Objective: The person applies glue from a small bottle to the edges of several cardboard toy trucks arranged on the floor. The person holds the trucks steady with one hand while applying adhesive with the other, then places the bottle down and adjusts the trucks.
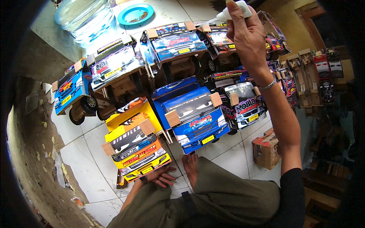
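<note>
In my raised right hand is a small white squeeze bottle with a thin nozzle, my fingers closed round it. The nozzle points left, close to a small wooden block on the top edge of a toy truck in the back row. Whether the tip touches the block I cannot tell. Low in front of a yellow toy truck, my left hand lies with its fingers stretched out and holds nothing. Beside the yellow truck stands a blue toy truck, with wooden blocks on both top corners.
Several more toy trucks stand in rows on the white tiled floor. At the back are a blue plate with brown bits and a large clear water jug. A cardboard box sits right of my legs; truck parts lean farther right.
</note>
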The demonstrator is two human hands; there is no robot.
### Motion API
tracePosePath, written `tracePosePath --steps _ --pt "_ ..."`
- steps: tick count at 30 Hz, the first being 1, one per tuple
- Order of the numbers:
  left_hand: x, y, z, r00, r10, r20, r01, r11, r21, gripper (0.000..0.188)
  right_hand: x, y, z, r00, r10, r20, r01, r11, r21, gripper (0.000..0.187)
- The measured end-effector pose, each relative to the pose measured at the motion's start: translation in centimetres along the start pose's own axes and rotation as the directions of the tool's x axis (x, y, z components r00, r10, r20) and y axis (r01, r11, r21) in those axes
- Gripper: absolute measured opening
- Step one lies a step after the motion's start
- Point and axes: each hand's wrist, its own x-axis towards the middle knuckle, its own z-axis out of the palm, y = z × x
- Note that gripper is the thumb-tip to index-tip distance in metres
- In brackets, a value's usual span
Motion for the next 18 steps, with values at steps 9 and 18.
tracePosePath --steps 9,18 --pt "0.4 -0.9 -0.7 0.999 0.03 0.032 -0.03 1.0 -0.004 0.068 0.1 -0.6 1.5 0.997 -0.046 0.06 0.05 0.997 -0.063 0.026" --pt "0.5 -0.8 -0.9 0.997 0.015 0.074 -0.014 1.0 -0.015 0.068 0.1 0.2 1.2 0.998 0.007 0.069 -0.001 0.996 -0.089 0.029"
